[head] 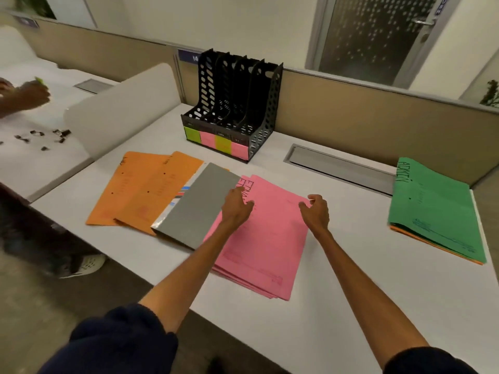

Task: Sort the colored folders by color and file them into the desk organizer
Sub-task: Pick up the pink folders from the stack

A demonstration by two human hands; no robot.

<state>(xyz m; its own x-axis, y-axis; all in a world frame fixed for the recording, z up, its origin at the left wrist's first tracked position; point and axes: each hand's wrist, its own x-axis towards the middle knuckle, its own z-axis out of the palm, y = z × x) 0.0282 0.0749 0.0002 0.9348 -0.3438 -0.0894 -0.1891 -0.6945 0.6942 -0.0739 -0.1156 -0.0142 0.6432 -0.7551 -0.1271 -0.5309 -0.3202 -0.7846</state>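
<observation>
Item 1: left hand (237, 205). I see its fingers laid fairly straight, tips resting on the top sheet of the pink folders (266, 240), holding nothing.

Item 2: right hand (316, 210). The fingers are loosely curled and the thumb is spread, at the far right edge of the same pink stack. I cannot tell whether it pinches the edge or only touches it.

Item 3: pink folders. They lie flat in a fanned stack under and between both hands, reaching back toward my wrists.

Item 4: grey binder (195, 207). It touches the left hand's outer side and overlaps the pink stack's left edge.

Item 5: orange folders (140, 188). Two lie flat beyond the binder, further left of the left hand.

Item 6: green folders (434, 211). They lie well to the right of the right hand, with an orange edge showing beneath.

Item 7: desk organizer (235, 103). It is black and slotted, ahead of the left hand, with green and pink labels on its front.

Item 8: white desk (364, 292). It carries all of the above.
</observation>
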